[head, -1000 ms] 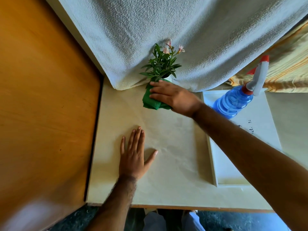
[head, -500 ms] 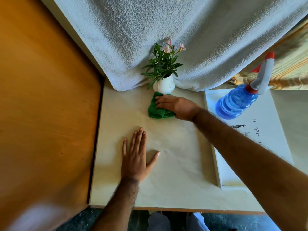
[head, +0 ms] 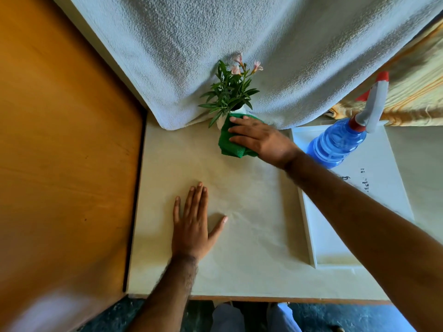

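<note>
A folded green cloth lies on the cream tabletop, right against a small white pot with a green flowering plant. My right hand presses flat on the cloth with straight fingers, and it hides most of the pot. My left hand rests palm down on the tabletop nearer to me, fingers spread, holding nothing.
A blue spray bottle with a grey and red trigger stands on a white tray at the right. A grey towel hangs behind the plant. A wooden panel borders the table's left side.
My right hand has slid the green cloth back up against the pot, covering most of it again. My left hand has stayed in place.
</note>
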`<move>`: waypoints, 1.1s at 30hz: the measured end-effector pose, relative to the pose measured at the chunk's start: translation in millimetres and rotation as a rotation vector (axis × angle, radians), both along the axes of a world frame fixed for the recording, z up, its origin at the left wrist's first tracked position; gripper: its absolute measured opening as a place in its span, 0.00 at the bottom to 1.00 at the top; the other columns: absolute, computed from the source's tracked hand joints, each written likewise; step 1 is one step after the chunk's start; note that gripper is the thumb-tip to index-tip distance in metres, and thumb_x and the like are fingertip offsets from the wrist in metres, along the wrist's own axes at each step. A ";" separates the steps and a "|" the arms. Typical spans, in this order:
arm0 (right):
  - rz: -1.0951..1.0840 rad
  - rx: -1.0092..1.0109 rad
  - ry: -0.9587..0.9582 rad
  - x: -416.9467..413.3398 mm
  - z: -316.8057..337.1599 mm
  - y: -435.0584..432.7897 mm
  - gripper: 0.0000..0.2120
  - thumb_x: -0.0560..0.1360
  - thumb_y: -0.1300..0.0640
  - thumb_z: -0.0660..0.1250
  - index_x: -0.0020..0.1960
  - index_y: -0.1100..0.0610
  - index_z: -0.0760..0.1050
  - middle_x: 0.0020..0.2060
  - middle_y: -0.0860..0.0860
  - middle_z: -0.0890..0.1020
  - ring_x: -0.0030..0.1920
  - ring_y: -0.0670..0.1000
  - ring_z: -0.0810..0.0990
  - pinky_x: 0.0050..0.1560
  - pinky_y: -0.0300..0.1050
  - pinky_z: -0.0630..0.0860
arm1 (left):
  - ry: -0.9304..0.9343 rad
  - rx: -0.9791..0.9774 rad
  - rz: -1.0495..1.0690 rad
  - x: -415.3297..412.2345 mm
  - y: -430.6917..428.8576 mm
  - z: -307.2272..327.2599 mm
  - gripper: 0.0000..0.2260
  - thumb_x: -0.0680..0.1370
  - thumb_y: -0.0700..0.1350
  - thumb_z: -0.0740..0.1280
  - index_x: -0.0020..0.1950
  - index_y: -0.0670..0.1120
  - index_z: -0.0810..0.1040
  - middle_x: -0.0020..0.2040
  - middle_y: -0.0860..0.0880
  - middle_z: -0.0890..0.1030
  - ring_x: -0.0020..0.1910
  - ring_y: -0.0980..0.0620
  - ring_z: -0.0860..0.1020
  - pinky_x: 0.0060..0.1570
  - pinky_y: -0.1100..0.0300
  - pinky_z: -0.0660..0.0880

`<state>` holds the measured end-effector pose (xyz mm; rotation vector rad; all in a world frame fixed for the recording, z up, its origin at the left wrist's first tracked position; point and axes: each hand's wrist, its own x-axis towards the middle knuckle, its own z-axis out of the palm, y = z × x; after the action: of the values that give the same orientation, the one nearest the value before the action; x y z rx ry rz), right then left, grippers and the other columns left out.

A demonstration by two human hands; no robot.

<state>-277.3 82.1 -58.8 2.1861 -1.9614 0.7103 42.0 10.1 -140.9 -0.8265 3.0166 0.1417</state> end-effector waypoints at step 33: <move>0.030 0.179 -0.018 23.4 -14.7 -19.6 0.13 0.75 0.75 0.69 0.58 0.68 0.81 0.60 0.65 0.83 0.68 0.67 0.76 0.68 0.64 0.74 | 0.025 0.003 0.000 -1.3 0.6 0.0 0.42 0.81 0.72 0.52 0.86 0.46 0.53 0.87 0.47 0.55 0.86 0.47 0.57 0.82 0.36 0.57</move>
<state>-253.9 62.5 -73.5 2.3209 -2.0792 0.5803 40.7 10.7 -140.8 -0.8305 3.0387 0.1578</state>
